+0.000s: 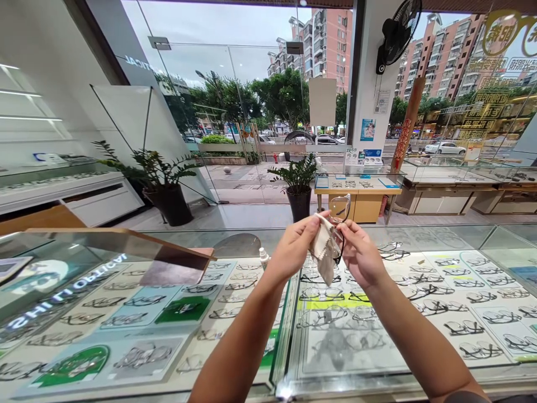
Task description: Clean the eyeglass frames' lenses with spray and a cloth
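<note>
My left hand is closed on a pale, zigzag-edged cleaning cloth, which hangs down below the fingers. Pinched in my right hand is a pair of eyeglasses, raised above the glass counter. One clear lens stands up above the fingers, and a dark temple arm curves down between the hands. The cloth partly covers the other side of the glasses, and I cannot make out exactly where the left fingertips touch the frame.
Below my hands, a glass display counter holds rows of eyeglasses. A small white spray bottle stands on it beside my left forearm. At left is a wood-edged mirror or panel. Potted plants and another display case stand farther off.
</note>
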### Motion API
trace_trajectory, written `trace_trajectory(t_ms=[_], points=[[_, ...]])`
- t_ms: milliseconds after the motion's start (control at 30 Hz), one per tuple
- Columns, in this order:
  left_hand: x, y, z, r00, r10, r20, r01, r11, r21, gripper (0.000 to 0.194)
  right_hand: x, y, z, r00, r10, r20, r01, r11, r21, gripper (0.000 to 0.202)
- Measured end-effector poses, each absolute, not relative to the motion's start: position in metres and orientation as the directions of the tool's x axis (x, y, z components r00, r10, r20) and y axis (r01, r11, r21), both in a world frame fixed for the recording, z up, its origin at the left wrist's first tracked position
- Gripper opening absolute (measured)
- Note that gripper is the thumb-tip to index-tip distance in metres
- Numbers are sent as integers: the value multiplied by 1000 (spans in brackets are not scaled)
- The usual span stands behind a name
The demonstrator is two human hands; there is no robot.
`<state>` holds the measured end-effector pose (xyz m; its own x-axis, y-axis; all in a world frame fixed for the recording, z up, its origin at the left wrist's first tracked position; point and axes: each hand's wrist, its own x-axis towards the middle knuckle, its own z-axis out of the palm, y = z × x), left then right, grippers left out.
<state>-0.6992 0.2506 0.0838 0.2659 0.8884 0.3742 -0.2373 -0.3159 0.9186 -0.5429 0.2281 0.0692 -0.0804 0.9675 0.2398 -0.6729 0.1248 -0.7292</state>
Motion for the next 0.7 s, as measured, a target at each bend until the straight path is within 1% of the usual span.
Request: trace_trajectory(t_ms=[100,200,300,400,567,633,700], points=[[-696,249,83,275,876,396,-246,-333,910,56,-544,229,70,-54,969,239,-710,131,-692,37],[-694,248,81,303,878,371,-294,-284,913,49,-543,229,71,-45,964,263,-688,161,-708,31],[-693,248,80,344,881,324,-323,-213,922,50,-541,228,71,-53,960,276,-669,171,-724,32],[-691,247,78,389,877,280,-282,-176,943,55,-540,228,69,-55,966,252,-661,154,-734,37],[-688,245,77,515,829,216,-79,-205,976,57,-540,227,69,-53,970,236,-658,144,-740,41],[-688,244,78,519,825,224,-64,-224,973,61,-540,227,69,-50,969,243,-665,149,-732,43],[-686,244,78,502,829,246,-110,-221,969,63,-541,228,69,-50,968,245,-668,150,-729,45]])
